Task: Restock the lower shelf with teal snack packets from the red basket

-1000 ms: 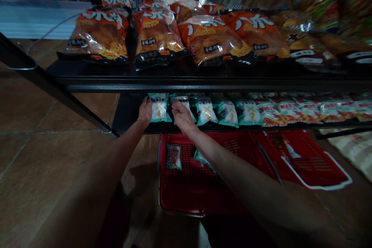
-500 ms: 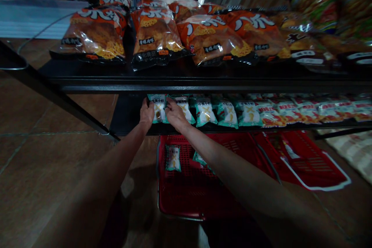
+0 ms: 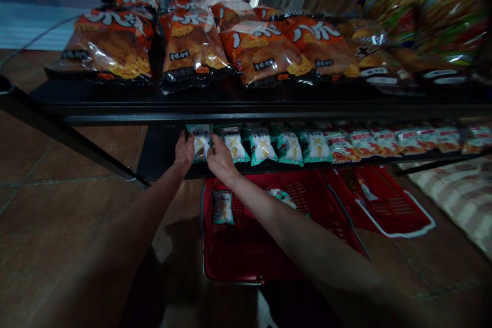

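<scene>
Both my hands grip one small teal snack packet (image 3: 200, 142) at the left end of a row on the lower black shelf (image 3: 161, 161). My left hand (image 3: 184, 151) pinches its left edge; my right hand (image 3: 219, 159) closes on its right edge. More teal packets (image 3: 262, 146) stand to the right, then red-striped ones (image 3: 363, 142). Below my arms a red shopping basket (image 3: 246, 261) sits on the floor with a teal packet (image 3: 223, 207) and another (image 3: 282, 197) inside.
The upper black shelf (image 3: 246, 105) carries large orange snack bags (image 3: 188, 46), with green and dark bags (image 3: 442, 31) further right. A second red basket (image 3: 388, 210) lies right of the first. Brown tiled floor (image 3: 57, 205) spreads left; a slanted black frame bar (image 3: 69, 138) crosses it.
My right hand has moved left from the second packet onto the leftmost one, so both hands now close on it. The view has shifted slightly right.
</scene>
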`<state>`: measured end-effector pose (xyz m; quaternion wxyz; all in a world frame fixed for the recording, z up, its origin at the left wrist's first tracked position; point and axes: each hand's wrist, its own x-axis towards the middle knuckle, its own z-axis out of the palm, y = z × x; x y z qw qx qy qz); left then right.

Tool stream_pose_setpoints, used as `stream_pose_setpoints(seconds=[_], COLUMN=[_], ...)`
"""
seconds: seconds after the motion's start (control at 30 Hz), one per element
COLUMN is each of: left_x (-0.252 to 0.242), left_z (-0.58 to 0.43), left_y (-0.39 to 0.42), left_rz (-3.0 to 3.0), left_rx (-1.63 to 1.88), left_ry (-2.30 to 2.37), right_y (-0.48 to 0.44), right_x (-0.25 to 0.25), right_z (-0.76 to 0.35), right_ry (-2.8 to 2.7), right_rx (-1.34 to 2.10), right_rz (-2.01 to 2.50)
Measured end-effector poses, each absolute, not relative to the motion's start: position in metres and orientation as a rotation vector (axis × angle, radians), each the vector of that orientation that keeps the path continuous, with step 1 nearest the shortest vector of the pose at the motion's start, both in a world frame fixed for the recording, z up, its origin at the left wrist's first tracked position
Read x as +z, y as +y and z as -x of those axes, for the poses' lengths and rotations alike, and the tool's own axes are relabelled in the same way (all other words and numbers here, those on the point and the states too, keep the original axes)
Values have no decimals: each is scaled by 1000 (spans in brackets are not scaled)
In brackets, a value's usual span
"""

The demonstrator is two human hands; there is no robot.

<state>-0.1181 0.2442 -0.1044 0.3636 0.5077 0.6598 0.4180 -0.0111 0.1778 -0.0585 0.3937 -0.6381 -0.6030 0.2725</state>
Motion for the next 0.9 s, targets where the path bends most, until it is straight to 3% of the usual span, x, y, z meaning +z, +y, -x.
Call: stream_pose_setpoints(seconds=[0.57, 0.9], left_x=[-81, -79], left_z=[126, 64], left_y=[169, 131], left_rz=[-1521, -1534], left_rx=[1278, 966], left_ry=[1875, 1574], right_y=[83, 103], right_x=[-81, -77], right_z=[9, -71], right_ry=[-1466, -1290], right_rx=[706, 514], right_rz=[1638, 1763])
